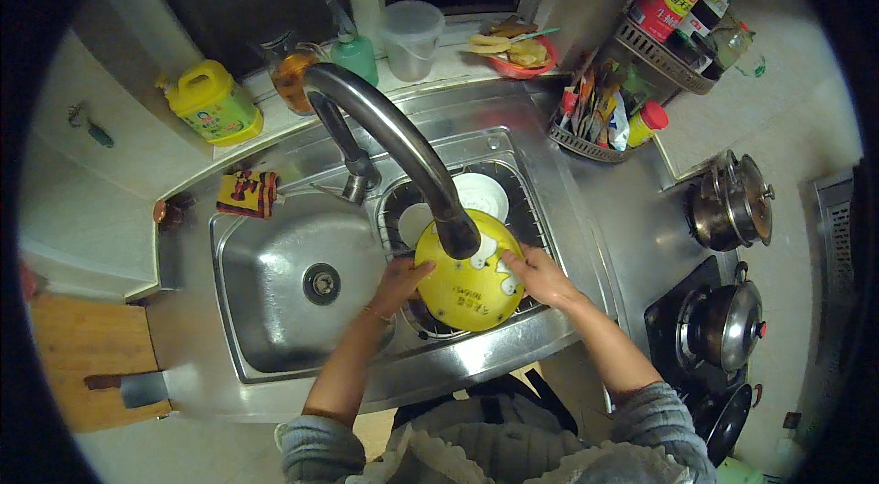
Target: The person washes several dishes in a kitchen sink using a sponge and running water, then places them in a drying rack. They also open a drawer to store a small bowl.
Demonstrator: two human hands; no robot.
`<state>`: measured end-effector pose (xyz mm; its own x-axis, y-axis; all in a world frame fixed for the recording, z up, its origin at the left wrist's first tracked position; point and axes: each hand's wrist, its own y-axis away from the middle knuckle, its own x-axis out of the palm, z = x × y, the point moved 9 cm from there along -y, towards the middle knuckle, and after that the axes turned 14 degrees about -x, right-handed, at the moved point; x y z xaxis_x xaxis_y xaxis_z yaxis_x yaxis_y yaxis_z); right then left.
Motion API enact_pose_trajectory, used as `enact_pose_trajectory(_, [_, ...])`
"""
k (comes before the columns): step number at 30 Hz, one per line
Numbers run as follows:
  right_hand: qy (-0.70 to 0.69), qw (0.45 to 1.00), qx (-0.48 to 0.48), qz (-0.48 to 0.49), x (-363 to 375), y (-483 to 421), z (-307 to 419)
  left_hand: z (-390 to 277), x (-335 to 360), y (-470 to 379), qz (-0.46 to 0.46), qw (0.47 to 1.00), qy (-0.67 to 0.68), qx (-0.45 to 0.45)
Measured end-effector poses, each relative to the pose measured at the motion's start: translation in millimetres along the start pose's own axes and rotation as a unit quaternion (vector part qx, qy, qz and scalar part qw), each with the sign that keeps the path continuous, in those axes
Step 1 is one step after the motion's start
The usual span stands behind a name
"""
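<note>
Both my hands hold a round yellow plate [457,302] with white cartoon figures and some writing on it. My left hand [398,286] grips its left rim, thumb on top. On the right rim is my right hand [542,276], with its thumb also laid over the surface. The plate is above the right sink basin, and the spout of the curved metal faucet [402,116] hides part of it. Behind the plate, a white plate [482,193] and another pale dish [413,226] sit in the wire rack [540,223] of that basin.
To the left is a bare steel basin [275,278] with a drain. A folded cloth [248,193] lies at its back rim. A cleaver [143,389] rests on a wooden board [96,340] at far left. Pots, including a lidded pan [731,326], stand right.
</note>
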<state>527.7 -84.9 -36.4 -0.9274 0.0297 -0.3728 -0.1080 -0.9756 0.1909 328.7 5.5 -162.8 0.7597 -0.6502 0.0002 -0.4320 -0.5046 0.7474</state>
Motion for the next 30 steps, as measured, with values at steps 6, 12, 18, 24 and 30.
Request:
enact_pose_trajectory(6, [0.214, 0.968, -0.102, -0.079, -50.8, 25.9, 63.5, -27.2, 68.3, -21.3, 0.075, 0.979, 0.190, 0.010])
enact_pose_trajectory(12, [0.310, 0.928, -0.135, -0.159, -89.5, 49.6, 114.5, -46.2, 124.9, 2.5, 0.180, 0.968, 0.176, 0.001])
enact_pose_trajectory(18, [0.321, 0.914, -0.148, -0.197, -118.7, 63.5, 144.0, -85.9, 129.4, 44.9, 0.198, 0.972, 0.108, 0.058])
enact_pose_trajectory(24, [0.225, 0.944, -0.103, -0.218, -151.7, 64.0, 145.2, -105.9, 122.7, 68.4, 0.200, 0.963, 0.156, 0.092])
enact_pose_trajectory(30, [0.134, 0.952, -0.127, -0.244, -155.6, 72.5, 148.6, -108.5, 117.9, 87.1, 0.249, 0.954, 0.124, 0.115])
